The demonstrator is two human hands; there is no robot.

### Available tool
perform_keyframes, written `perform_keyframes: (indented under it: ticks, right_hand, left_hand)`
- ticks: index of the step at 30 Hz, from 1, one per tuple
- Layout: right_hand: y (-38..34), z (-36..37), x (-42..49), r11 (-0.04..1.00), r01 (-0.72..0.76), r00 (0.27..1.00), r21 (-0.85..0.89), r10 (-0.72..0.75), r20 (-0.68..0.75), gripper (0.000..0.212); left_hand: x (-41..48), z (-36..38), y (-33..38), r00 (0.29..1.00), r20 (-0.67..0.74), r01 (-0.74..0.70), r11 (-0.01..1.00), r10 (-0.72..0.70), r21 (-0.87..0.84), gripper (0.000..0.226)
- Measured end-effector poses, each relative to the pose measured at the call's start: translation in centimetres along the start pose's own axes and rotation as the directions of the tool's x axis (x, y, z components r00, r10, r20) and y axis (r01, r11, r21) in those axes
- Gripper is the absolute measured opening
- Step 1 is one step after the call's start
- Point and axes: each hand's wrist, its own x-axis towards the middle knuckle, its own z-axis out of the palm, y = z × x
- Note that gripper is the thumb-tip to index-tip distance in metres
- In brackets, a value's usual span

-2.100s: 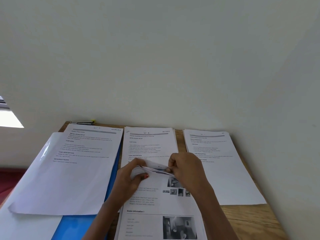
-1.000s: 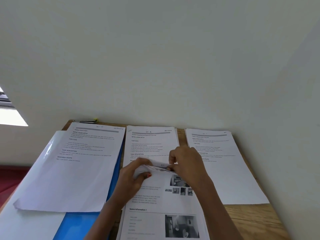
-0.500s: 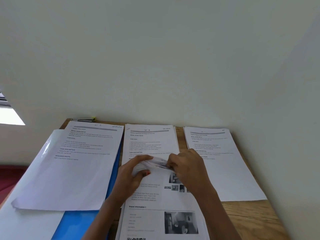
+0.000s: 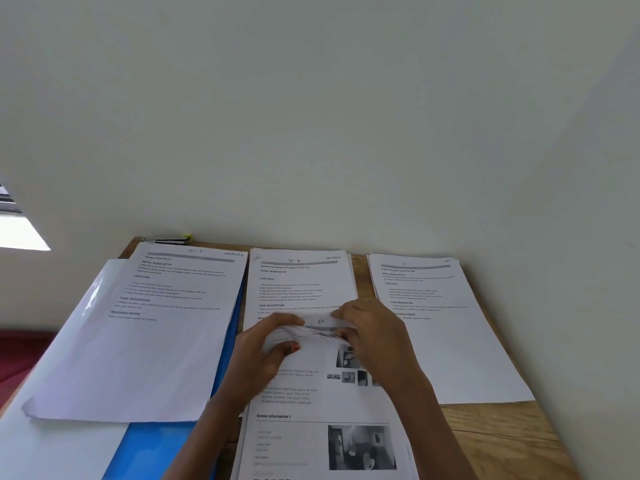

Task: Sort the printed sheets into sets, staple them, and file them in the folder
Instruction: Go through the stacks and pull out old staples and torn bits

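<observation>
On a wooden table (image 4: 502,441) pushed against a plain pale wall (image 4: 311,116):

1. Left pile (image 4: 156,334) of printed sheets. Lies flat and slightly askew. Its top page is text only, with a handwritten note at the head.
2. Blue folder (image 4: 156,448). Lies under the left pile, showing at that pile's right edge and near corner.
3. Glossy white sheet (image 4: 93,299). Sticks out from beneath the left pile on its left side.
4. Middle pile (image 4: 298,282). Lies at the back centre, just beside the left pile, with its near end covered by the hands.
5. Right pile (image 4: 443,341). Lies apart from the middle pile, with a strip of bare wood between them.
6. Near stack (image 4: 322,438). Lies closest to the person, overlapping the middle pile. Its pages carry text and small grey photographs.
7. Lifted sheets (image 4: 311,332). These are the far ends of a few pages of the near stack, bent up and back off it.
8. Left hand (image 4: 263,351). Its fingers curl over the left part of the lifted sheets, with the thumb underneath, gripping them.
9. Right hand (image 4: 374,337). It is seen from the back, with fingertips closed on the right part of the same lifted sheets.
10. Black item (image 4: 169,241) with a yellow tip. Lies at the back left edge against the wall and is too small to identify.
</observation>
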Motion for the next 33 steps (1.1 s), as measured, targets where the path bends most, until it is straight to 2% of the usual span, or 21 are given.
perform_keyframes:
  ticks: [2, 9, 13, 17, 21, 24, 27, 29, 33]
  right_hand:
    - [0.1, 0.1, 0.0, 1.0, 0.009, 1.0, 0.007, -0.009, -0.001, 0.017]
    - [-0.4, -0.1, -0.1, 0.999, 0.046, 0.999, 0.006, -0.045, -0.029, 0.006]
    - [-0.5, -1.0, 0.0, 0.988, -0.129, 0.979, 0.084, 0.114, 0.167, 0.009]
    - [-0.4, -1.3, 0.1, 0.972, -0.168, 0.963, 0.163, 0.127, 0.237, 0.012]
    - [-0.6, -1.9, -0.3, 0.936, -0.187, 0.933, 0.299, 0.074, 0.352, 0.016]
    - [-0.9, -2.5, -0.3, 0.881, -0.283, 0.923, 0.38, 0.141, 0.359, 0.019]
    - [-1.1, -2.3, 0.1, 0.914, -0.287, 0.924, 0.287, 0.185, 0.335, 0.03]
    - [-1.2, -2.2, 0.3, 0.941, -0.27, 0.927, 0.206, 0.196, 0.32, 0.035]
    - [-1.5, -2.2, 0.3, 0.957, -0.243, 0.932, 0.161, 0.184, 0.311, 0.038]
  left_hand:
    - [0.0, 0.0, -0.1, 1.0, -0.003, -0.002, 1.0, 0.002, -0.016, 0.035]
    - [0.0, 0.2, -0.4, 1.0, -0.027, -0.005, 1.0, 0.004, -0.011, 0.031]
    - [-0.2, 0.3, -0.6, 1.0, -0.023, -0.007, 1.0, 0.007, -0.016, 0.041]
    - [-0.2, 0.5, -0.9, 1.0, -0.023, -0.002, 1.0, 0.002, -0.013, 0.065]
    - [-0.1, 0.3, -0.7, 0.999, -0.03, -0.04, 0.999, 0.04, 0.004, 0.055]
    - [-0.1, 0.3, -0.8, 0.998, -0.035, -0.055, 0.998, 0.055, 0.015, 0.04]
    - [0.0, 0.4, -0.7, 0.997, -0.039, -0.06, 0.998, 0.06, 0.014, 0.031]
    - [0.1, 0.5, -0.6, 0.997, -0.047, -0.063, 0.998, 0.063, 0.015, 0.034]
    - [0.0, 0.4, -0.6, 0.997, -0.045, -0.07, 0.998, 0.069, -0.003, 0.028]
